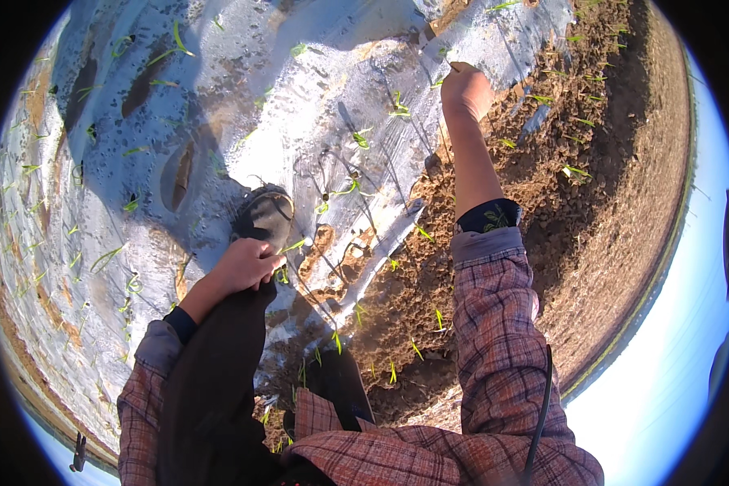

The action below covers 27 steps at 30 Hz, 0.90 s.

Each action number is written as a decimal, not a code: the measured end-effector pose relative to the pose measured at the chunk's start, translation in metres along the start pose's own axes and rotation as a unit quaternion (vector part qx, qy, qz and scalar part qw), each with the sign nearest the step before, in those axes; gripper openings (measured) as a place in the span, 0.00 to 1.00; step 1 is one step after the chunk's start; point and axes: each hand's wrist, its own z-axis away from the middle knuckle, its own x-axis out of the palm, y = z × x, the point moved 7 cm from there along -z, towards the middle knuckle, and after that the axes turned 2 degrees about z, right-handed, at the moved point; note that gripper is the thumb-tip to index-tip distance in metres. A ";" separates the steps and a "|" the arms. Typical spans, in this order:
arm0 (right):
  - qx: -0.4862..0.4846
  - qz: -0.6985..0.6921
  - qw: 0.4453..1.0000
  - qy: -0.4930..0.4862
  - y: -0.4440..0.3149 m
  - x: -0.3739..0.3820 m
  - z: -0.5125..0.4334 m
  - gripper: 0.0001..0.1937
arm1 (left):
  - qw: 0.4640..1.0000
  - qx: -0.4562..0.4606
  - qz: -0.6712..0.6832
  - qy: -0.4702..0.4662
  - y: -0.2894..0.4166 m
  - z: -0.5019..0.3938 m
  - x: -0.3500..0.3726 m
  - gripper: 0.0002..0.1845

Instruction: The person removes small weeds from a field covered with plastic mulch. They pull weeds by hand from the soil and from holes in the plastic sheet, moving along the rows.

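My left hand is beside my dark-trousered leg, with its fingers curled together just behind my shoe. A green seedling leaf shows at its fingertips; whether they pinch it is unclear. My right hand reaches far forward, closed, low over the edge of the clear plastic mulch film. A small dark tip shows at its fingers, too small to name. Close to that hand a seedling lies against the film. Other seedlings poke through the film between my hands.
Bare crumbly soil with seedlings runs along the film's right edge. Torn openings expose soil at left. My other leg stands on the soil side. Long shadows cross the film. A dark upright shape stands far off at lower left.
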 end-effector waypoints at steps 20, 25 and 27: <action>0.070 -0.120 0.990 -0.036 0.023 0.040 -0.030 0.10 | 1.000 -0.001 -0.003 -0.009 -0.002 -0.002 -0.001 0.19; 0.012 -0.213 0.974 -0.069 0.044 0.046 -0.029 0.08 | 1.000 0.002 -0.014 -0.007 0.002 0.000 0.000 0.21; -0.016 -0.244 0.966 -0.089 0.044 0.047 -0.028 0.10 | 0.999 0.001 -0.031 -0.008 0.001 0.000 0.000 0.21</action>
